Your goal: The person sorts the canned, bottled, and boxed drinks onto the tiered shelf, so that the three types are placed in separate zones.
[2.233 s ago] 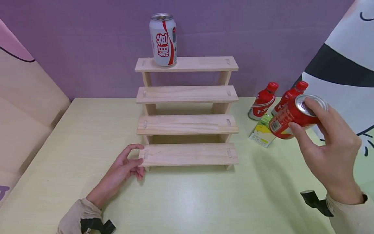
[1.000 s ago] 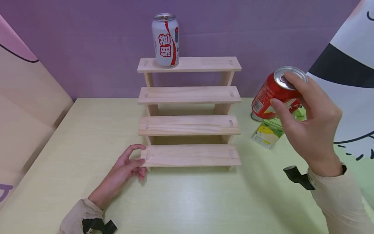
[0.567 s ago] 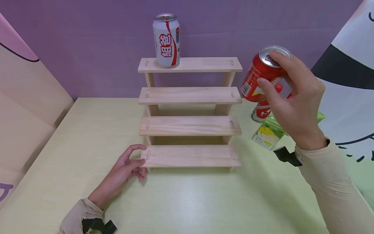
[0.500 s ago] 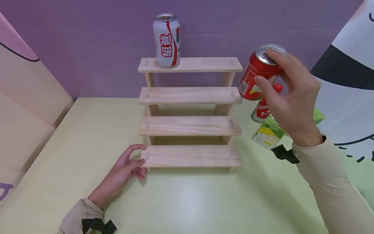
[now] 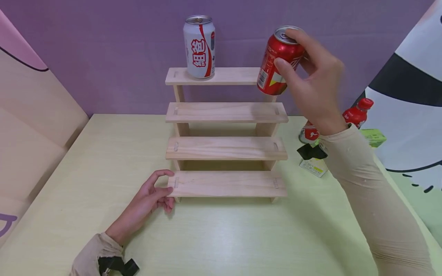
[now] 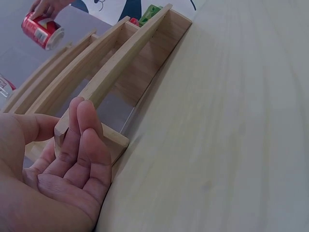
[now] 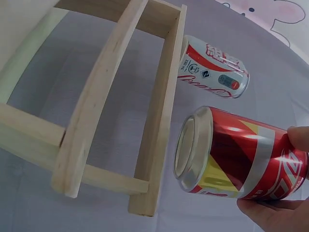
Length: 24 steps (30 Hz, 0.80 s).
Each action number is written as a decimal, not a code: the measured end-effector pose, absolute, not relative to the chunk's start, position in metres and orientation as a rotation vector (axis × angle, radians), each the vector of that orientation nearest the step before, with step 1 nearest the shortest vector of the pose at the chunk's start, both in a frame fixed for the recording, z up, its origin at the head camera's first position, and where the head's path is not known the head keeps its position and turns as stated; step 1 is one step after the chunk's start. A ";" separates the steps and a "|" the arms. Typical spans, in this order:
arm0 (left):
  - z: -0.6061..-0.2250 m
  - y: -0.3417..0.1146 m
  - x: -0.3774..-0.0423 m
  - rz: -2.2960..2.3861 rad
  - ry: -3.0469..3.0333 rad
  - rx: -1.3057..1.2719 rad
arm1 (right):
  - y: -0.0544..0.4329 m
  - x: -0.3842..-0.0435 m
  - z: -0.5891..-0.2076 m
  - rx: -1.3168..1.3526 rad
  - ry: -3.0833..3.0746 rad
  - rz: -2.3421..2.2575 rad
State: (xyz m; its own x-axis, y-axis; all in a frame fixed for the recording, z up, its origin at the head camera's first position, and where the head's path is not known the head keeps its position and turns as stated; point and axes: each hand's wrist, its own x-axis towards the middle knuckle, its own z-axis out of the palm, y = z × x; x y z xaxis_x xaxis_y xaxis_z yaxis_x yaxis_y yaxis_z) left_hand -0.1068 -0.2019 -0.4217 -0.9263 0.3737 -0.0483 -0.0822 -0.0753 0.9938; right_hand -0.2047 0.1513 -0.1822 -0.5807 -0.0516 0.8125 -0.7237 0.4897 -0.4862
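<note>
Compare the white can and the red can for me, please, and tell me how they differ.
The white can is mostly white with red lettering, while the red can is mostly red with a yellow-and-white patch. The white can stands upright on the top shelf; the red can is tilted in the right hand. Both are silver-topped drink cans.

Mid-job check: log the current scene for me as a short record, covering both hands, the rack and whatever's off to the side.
left hand: pinches the left end of the lowest shelf
right hand: holds the red can, tilted and clear of the top shelf
rack: wooden, four stepped shelves
white can: upright on the top shelf, toward its left end
right side: red bottles and green packaging, partly hidden by the right arm
</note>
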 end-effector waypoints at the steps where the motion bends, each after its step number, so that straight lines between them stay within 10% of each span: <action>1: -0.422 -0.202 -0.107 2.074 1.892 0.316 | 0.150 -0.208 -0.181 0.632 -1.980 1.123; 24: -0.422 -0.202 -0.107 2.058 1.905 0.298 | 0.141 -0.288 -0.181 0.504 -2.120 1.170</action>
